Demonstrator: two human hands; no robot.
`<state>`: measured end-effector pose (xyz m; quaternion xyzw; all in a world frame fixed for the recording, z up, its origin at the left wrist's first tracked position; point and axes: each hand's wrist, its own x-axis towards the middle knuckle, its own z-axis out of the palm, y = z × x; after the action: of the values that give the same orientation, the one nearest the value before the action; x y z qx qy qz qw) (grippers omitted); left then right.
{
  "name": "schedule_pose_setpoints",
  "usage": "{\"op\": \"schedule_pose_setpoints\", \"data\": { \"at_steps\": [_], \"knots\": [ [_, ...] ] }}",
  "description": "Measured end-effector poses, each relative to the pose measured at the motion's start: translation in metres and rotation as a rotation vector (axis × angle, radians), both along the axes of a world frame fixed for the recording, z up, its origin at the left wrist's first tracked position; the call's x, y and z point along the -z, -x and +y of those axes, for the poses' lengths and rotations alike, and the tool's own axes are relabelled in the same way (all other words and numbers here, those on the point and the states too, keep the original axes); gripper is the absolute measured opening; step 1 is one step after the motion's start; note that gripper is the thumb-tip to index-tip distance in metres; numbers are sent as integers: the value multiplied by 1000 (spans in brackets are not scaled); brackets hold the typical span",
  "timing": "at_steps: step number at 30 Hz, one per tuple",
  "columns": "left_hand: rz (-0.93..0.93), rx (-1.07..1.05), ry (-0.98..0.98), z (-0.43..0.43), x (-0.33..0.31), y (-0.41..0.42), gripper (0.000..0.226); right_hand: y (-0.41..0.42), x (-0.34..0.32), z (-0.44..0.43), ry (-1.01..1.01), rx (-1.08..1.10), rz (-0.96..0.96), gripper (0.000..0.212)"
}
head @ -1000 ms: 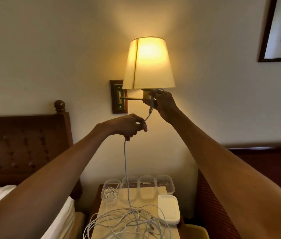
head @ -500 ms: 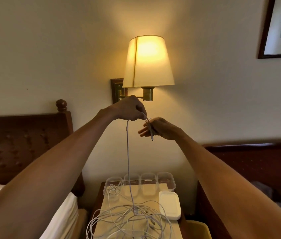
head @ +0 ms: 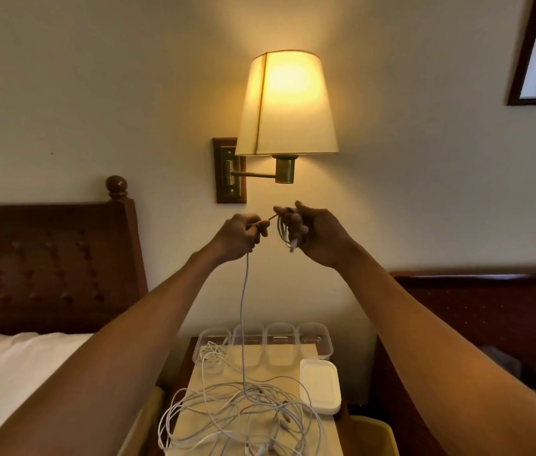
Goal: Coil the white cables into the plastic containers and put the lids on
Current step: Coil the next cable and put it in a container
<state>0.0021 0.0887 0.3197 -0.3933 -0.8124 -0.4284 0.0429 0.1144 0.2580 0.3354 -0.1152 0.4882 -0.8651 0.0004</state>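
**Both hands up on one cable**

My left hand (head: 240, 236) is curled tight round the cable (head: 243, 307), which hangs straight down from it to the tangled white heap (head: 243, 413) on the table (head: 288, 371). My right hand (head: 319, 236), just beside the left and not touching it, has its fingers bent through a small coil (head: 282, 233) of that cable. Four clear tubs (head: 281, 343) stand in a row at the table's back; a strand loops into the leftmost tub (head: 212, 343). White lids (head: 321, 386) sit stacked near the rightmost one
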Motion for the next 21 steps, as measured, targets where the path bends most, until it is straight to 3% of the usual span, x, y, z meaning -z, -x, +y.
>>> {"op": "schedule_pose_setpoints", "data": {
  "at_steps": [4,9,17,21],
  "knots": [
    [-223,57,20,16,24,-15,25,3,-10,0,100,120,84,39],
    [-373,173,253,26,45,-33,39,11,-18,16,8,286,108,43],
    [-221,186,299,45,10,-42,32,15,-19,40,-435,734,92,21],
    [215,97,353,43,-23,-35,23,26,3,47,-788,797,112,33]
  ]
}}
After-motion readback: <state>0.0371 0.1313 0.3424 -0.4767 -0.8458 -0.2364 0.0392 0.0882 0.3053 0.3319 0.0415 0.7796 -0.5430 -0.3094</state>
